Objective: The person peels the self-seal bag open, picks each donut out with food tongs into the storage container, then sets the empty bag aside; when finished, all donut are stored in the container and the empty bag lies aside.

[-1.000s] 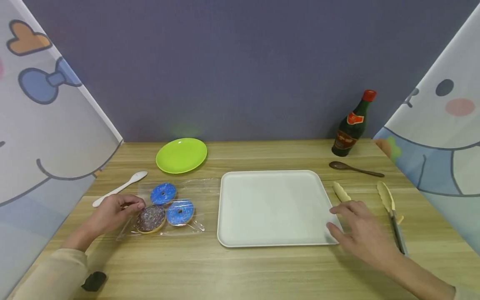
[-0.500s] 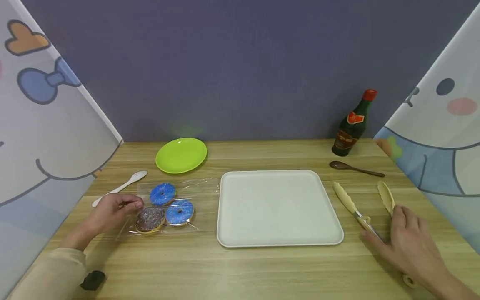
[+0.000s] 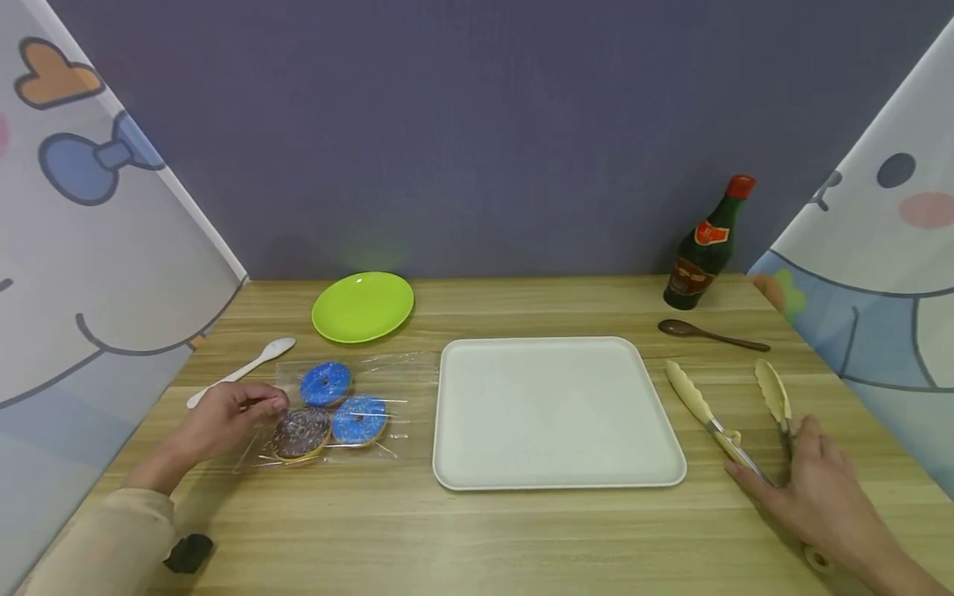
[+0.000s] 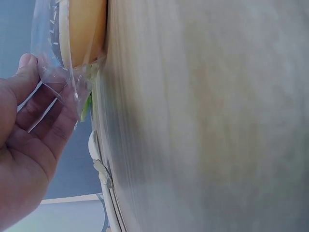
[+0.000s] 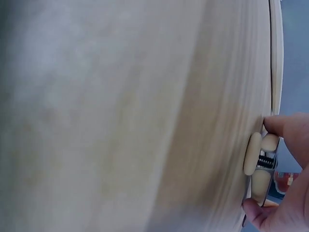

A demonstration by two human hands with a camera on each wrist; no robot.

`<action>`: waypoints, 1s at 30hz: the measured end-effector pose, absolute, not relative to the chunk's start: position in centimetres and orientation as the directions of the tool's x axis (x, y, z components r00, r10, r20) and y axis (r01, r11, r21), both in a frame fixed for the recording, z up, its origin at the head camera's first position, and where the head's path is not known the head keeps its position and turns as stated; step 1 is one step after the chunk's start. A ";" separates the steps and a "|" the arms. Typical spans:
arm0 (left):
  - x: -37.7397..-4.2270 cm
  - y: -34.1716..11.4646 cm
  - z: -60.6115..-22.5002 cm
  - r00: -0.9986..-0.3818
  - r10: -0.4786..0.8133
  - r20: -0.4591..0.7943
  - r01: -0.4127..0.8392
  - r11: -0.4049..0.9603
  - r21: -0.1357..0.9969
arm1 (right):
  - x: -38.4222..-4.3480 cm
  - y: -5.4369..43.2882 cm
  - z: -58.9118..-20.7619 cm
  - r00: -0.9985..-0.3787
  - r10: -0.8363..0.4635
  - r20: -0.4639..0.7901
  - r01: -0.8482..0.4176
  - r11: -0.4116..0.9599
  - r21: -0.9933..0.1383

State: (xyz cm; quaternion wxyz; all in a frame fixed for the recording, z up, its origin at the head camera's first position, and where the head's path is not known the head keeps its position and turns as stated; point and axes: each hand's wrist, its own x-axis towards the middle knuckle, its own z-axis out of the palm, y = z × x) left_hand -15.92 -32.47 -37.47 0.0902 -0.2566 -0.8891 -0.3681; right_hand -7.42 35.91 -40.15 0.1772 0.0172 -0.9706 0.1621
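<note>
At the left of the table, my left hand (image 3: 231,422) pinches the near-left edge of a clear plastic bag (image 3: 413,372). Inside lie a chocolate-coloured donut (image 3: 301,432) and two blue sprinkled donuts (image 3: 325,384). The left wrist view shows thumb and fingers on the bag's film (image 4: 72,92), just beside one donut (image 4: 87,34). On the right, my right hand (image 3: 831,501) grips the kitchen tongs (image 3: 689,393) from above, thumb on one arm and fingers at the other. The tongs lie spread, cream tips apart; their spring end (image 5: 260,186) sits between thumb and finger.
A white tray (image 3: 559,414) fills the middle of the table (image 3: 522,538). Behind stand a green plate (image 3: 363,308) and a dark green bottle (image 3: 699,257). A white spoon (image 3: 249,366) lies left, a brown spoon (image 3: 708,334) right. A black object (image 3: 189,553) lies near the left sleeve.
My right hand has moved right, from the tray's right edge onto the tongs, and has taken hold of them. My left hand stays at the bag's edge.
</note>
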 end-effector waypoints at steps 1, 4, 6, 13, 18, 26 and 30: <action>-15.9 -32.5 -37.5 -0.849 0.394 0.352 0.527 0.588 0.613 | -7.4 36.0 -40.1 -0.935 0.024 0.353 -0.097 0.942 -0.323; -16.0 -32.7 -37.8 -0.842 0.405 0.356 0.537 0.562 0.629 | -7.3 36.4 -39.7 -0.955 0.037 0.293 -0.071 0.933 -0.352; -16.1 -32.8 -37.9 -0.842 0.403 0.359 0.536 0.551 0.640 | -7.2 36.7 -39.6 -0.968 0.050 0.245 -0.041 0.935 -0.354; -15.9 -32.8 -37.8 -0.849 0.395 0.352 0.525 0.545 0.654 | -7.5 37.4 -39.3 -0.992 0.081 0.096 0.045 0.941 -0.336; -15.7 -32.7 -37.5 -0.851 0.395 0.346 0.520 0.548 0.655 | -7.7 37.7 -39.0 -0.993 0.120 0.007 0.110 0.932 -0.345; -15.7 -32.6 -37.6 -0.855 0.395 0.335 0.513 0.549 0.661 | -7.5 39.0 -38.7 -0.990 0.142 0.020 0.125 0.924 -0.362; -15.8 -32.6 -37.5 -0.850 0.397 0.346 0.522 0.550 0.652 | -7.8 39.9 -38.6 -0.993 0.120 0.016 0.108 0.938 -0.329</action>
